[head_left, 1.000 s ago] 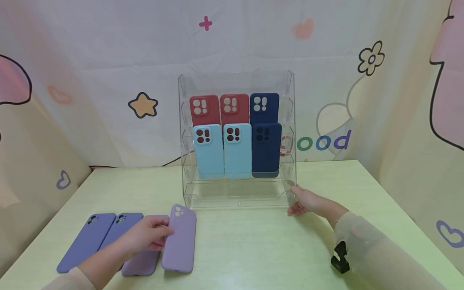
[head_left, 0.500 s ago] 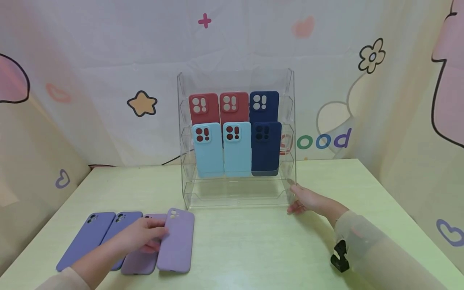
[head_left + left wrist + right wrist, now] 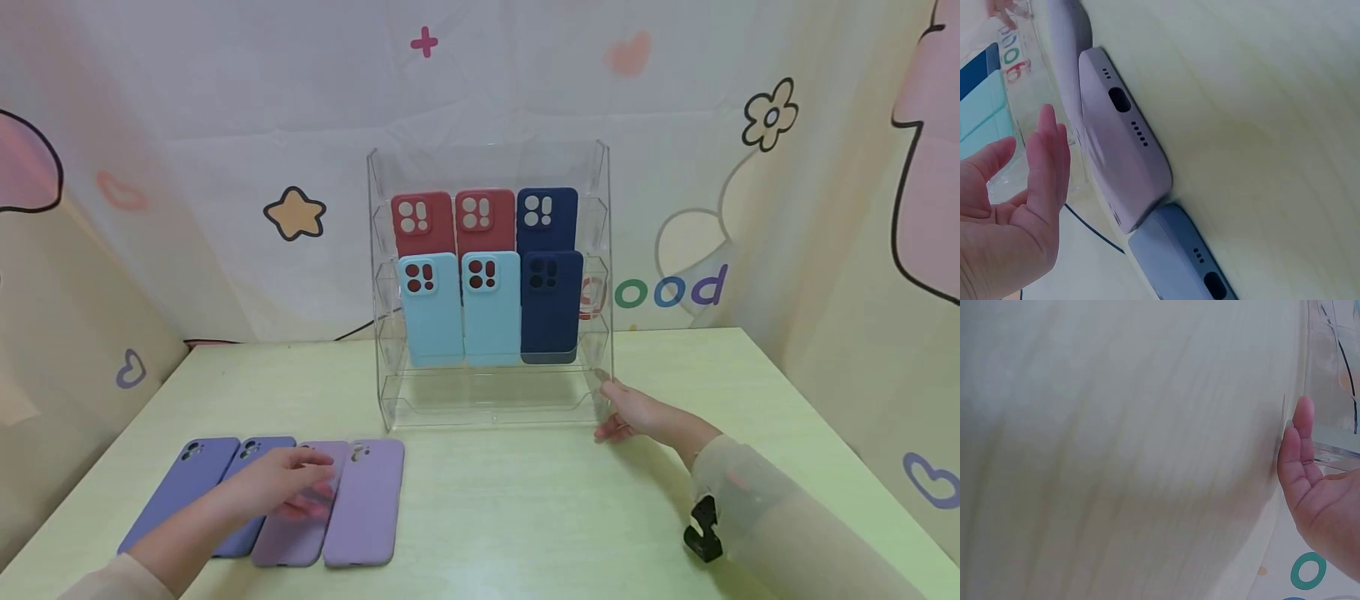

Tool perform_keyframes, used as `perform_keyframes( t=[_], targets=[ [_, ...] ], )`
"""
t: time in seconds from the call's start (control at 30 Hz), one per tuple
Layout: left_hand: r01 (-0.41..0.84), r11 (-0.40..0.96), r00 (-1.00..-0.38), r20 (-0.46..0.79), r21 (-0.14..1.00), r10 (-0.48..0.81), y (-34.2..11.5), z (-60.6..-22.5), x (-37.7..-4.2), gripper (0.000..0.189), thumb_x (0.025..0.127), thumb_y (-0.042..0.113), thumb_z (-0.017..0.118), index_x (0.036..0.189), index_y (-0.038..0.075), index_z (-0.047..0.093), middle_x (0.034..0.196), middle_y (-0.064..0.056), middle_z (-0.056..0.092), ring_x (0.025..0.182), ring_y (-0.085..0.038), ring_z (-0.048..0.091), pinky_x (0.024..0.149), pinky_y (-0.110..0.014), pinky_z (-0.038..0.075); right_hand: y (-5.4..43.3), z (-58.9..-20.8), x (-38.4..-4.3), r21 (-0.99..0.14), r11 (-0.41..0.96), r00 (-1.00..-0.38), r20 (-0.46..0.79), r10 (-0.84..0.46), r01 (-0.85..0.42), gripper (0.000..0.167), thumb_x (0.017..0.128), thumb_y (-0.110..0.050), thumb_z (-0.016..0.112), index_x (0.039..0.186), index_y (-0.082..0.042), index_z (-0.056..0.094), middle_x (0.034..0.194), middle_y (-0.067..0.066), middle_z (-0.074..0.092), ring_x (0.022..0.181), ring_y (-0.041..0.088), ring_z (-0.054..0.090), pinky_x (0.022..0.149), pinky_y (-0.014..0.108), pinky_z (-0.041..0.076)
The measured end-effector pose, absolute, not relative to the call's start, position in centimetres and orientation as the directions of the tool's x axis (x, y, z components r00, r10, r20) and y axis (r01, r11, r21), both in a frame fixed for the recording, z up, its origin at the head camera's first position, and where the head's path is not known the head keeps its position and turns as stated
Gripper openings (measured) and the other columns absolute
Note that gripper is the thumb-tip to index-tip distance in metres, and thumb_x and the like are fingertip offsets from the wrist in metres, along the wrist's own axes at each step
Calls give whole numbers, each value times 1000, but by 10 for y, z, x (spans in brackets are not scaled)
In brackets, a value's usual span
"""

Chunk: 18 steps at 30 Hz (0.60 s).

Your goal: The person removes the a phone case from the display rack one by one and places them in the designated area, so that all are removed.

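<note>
My left hand [image 3: 281,483] hovers above the phone cases at the table's front left, fingers apart and nothing in them. Rightmost in that row lies a light purple phone case [image 3: 366,504], flat beside a mauve phone case [image 3: 288,546] partly hidden under the hand. Two violet-blue phone cases, an outer one [image 3: 174,492] and an inner one [image 3: 242,542], lie further left. My right hand [image 3: 633,412] holds the lower right corner of a clear tiered display rack [image 3: 487,414]; in the right wrist view its fingers [image 3: 1294,450] are at the rack's edge.
On the rack's upper tiers stand two red phone cases [image 3: 423,225], two light blue ones [image 3: 435,325] and two navy ones [image 3: 551,321]. The rack's lowest tier holds no case. A printed curtain [image 3: 225,100] hangs behind the table [image 3: 525,517].
The light purple phone case has gone from tilted in my left hand to flat on the table. My left hand has let go and moved left. My right hand stays at the rack.
</note>
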<state>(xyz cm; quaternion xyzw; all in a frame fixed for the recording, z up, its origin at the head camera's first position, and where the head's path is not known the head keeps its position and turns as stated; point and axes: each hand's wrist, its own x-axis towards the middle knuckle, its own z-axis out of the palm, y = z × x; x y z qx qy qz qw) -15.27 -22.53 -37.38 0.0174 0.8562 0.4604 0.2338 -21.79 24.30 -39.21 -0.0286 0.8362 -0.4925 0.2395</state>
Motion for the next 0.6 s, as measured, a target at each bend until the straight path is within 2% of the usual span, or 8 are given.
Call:
perform_keyframes(
  t=[0.1,0.33,0.6],
  targets=[
    [-186,572,-895,-378,799,237,-228,-374,-153,47,95,24,53,127,-9,46,98,-12,65,72,-21,65,64,-36,53,243,-392,-218,-837,515,-886,-368,-282,184,59,99,-26,16,146,3,-4,117,29,41,79,24,59,77,38,50],
    [-179,568,-903,-364,803,229,-229,-368,-157,49,95,26,53,130,-8,45,101,-12,65,78,-23,66,65,-35,52,241,-390,-217,-840,512,-888,-363,-284,180,56,99,-26,16,141,10,6,101,25,50,79,23,59,77,37,50],
    [-113,558,-930,-286,822,233,-215,-351,-167,51,94,29,56,130,-4,46,102,-13,65,83,-22,67,70,-35,52,243,-390,-216,-841,512,-886,-361,-291,175,58,100,-26,16,146,1,-6,116,29,43,79,24,59,77,38,50]
  ],
)
